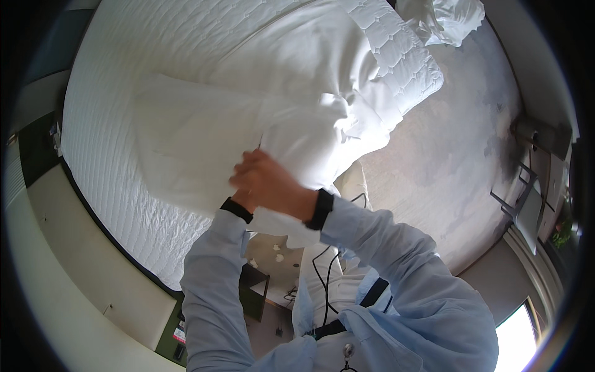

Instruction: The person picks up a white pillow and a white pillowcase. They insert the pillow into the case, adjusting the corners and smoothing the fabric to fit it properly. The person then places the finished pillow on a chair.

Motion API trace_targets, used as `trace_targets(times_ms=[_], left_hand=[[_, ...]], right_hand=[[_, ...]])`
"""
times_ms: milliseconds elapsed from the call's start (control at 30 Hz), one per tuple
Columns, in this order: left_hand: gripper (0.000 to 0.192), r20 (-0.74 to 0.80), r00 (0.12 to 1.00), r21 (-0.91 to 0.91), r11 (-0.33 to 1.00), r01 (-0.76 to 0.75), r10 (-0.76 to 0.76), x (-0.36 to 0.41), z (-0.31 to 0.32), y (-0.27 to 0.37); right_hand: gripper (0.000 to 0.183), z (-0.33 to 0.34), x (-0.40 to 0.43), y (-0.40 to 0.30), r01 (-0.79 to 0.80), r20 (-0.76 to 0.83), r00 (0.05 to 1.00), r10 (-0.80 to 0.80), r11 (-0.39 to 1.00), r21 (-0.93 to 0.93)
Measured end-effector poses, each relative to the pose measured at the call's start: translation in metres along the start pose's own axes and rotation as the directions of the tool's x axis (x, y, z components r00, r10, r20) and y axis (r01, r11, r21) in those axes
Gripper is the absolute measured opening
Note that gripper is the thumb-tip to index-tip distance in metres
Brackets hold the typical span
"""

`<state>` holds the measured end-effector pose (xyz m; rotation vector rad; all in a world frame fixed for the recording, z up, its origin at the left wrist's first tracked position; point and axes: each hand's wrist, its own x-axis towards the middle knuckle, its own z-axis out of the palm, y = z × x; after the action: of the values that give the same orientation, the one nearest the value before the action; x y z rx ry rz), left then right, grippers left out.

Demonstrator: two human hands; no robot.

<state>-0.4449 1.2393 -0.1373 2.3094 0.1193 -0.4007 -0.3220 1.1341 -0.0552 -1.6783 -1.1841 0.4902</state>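
Note:
A large white cloth (204, 135), perhaps a sheet or a duvet cover, lies loosely over a bed. My right hand (274, 183) is at its near part, fingers curled in on the cloth and blurred. Close beneath and beside it is my left hand (244, 197), mostly covered by the right, so its fingers cannot be made out. A short dark slit or line shows in the cloth just beyond my fingertips. Some of the cloth hangs down below my wrists, which both wear black bands.
The white quilted mattress (111, 116) spreads beneath the cloth, its corner (432, 79) at the right. A white bundle (441, 18) lies at the top right. Patterned carpet (432, 162) runs to a chair (527, 204). A black cable (327, 279) hangs before my body.

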Motion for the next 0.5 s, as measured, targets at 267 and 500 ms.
trace_targets(times_ms=[267, 500], left_hand=[[0.037, 0.213, 0.916, 0.507, 0.764, -0.400, 0.339, 0.036, 0.007, 0.032], [0.050, 0.193, 0.931, 0.472, 0.802, -0.365, 0.310, 0.075, 0.006, 0.035]], right_hand=[[0.022, -0.001, -0.068, 0.027, -0.096, -0.187, 0.980, 0.065, 0.982, -0.161], [0.042, -0.018, -0.093, 0.030, -0.797, -0.266, 0.592, 0.761, 0.601, -0.056]])
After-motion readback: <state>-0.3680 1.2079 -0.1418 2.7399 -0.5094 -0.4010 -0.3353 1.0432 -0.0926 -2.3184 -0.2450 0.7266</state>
